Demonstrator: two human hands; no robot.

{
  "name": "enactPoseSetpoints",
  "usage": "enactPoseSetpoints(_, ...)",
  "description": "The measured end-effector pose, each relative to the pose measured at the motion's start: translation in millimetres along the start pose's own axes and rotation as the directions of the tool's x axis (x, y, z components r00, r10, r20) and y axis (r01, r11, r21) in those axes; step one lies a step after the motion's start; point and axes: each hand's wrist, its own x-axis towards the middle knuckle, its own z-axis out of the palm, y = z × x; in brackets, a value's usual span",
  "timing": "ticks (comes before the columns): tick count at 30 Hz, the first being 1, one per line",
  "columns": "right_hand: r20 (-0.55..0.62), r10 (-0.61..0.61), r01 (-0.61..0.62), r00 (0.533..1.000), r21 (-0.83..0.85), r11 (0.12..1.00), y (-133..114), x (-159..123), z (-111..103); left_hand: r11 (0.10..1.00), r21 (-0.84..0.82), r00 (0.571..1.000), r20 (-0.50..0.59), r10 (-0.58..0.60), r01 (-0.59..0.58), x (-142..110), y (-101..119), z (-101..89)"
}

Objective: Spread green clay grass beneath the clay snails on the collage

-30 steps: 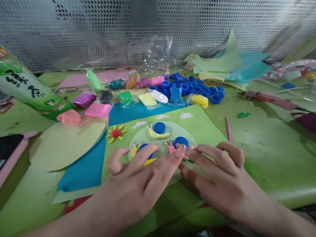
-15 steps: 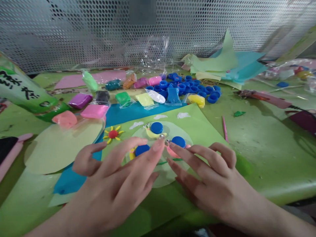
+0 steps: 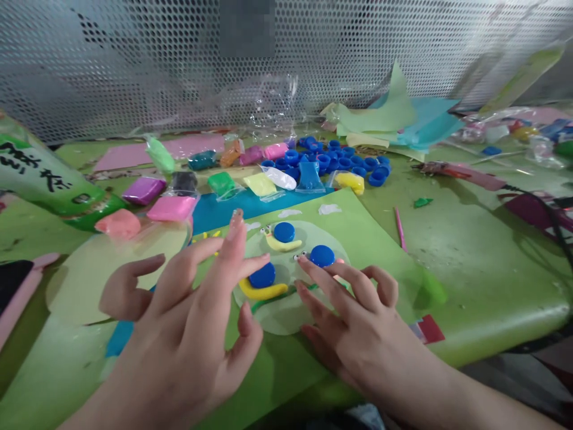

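Note:
A green picture sheet [image 3: 364,239] lies before me. On it are clay snails with blue bottle-cap shells: a pale yellow snail [image 3: 282,243] at the top, a bright yellow snail [image 3: 264,292] at lower left, and a pink snail whose blue cap [image 3: 322,255] shows at right. My right hand [image 3: 362,310] covers most of the pink snail; its index fingertip touches by the two small eyes [image 3: 299,257]. Those fingers are spread, grasping nothing. Raised over the left part of the sheet, my left hand [image 3: 192,304] has its fingers apart and holds nothing visible.
Packets of coloured clay [image 3: 171,208] and a pile of blue bottle caps [image 3: 331,160] lie behind the sheet. A green bottle [image 3: 58,179] leans at left. A glue gun [image 3: 465,174] with its cable and a thin pink stick [image 3: 400,230] lie at right.
My left hand has drawn back left and up from the pink snail, uncovering the bright yellow snail. My right index fingertip stays by the eyes; two eyes show where one did before.

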Motion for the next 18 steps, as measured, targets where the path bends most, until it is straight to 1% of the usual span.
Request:
enactPoseSetpoints(2, -0.004, 0.005, -0.005, 1.0, 0.013, 1.0, -2, 2, 0, 1.0, -0.006, 1.0, -0.011, 0.015, -0.015, 1, 1, -2.3)
enactPoseSetpoints(5, -0.004, 0.015, -0.015, 1.0, 0.038, 0.999, -5, 3, 1, 1.0, -0.006, 1.0, 0.008, 0.01, -0.01, 0, 0, -5.8)
enactPoseSetpoints(8, 0.017, 0.001, -0.002, 1.0, 0.027, 1.0, -6, 2, 2, 1.0, -0.011, 1.0, 0.024, 0.014, -0.014, -6, 0, -6.6)
enactPoseSetpoints(12, 0.041, -0.042, 0.042, 0.998, -0.005, 0.999, -4, -1, 2, 0.994, -0.015, 0.994, 0.019, 0.108, -0.108, -22, 3, -1.4)
enactPoseSetpoints(15, 0.055, -0.027, 0.027, 0.998, -0.006, 1.0, -3, -1, 1, 0.981, 0.008, 0.981, 0.014, 0.192, -0.192, -31, 7, 4.1)
enactPoseSetpoints(16, 0.06, -0.019, 0.019, 0.998, -0.005, 1.0, -3, 0, 1, 0.978, 0.017, 0.978, 0.016, 0.21, -0.21, -33, 8, 5.7)
enactPoseSetpoints(18, 0.068, -0.008, 0.008, 0.998, -0.002, 1.0, -4, 0, 0, 0.977, 0.025, 0.977, 0.016, 0.211, -0.211, -34, 9, 8.4)
